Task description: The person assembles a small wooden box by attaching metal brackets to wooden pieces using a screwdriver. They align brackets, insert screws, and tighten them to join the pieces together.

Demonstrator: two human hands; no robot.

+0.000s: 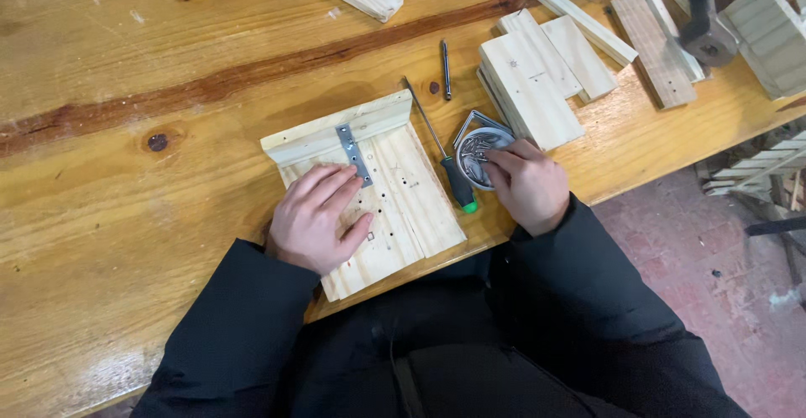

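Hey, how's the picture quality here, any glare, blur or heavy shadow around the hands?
Head view: even, soft light, with only faint shadows under the left hand on the pale pine panel and the right hand at the round metal tin of screws; mild sheen on the varnished wooden workbench; the dark hammer at the top right edge looks slightly soft; straight edges bow a little toward the corners.

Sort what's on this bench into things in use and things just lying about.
In use:
left hand flat on the wooden panel, beside its metal bracket
right hand in the round tin of screws
screwdriver between them

Lying about:
stacked boards
loose slats
hammer
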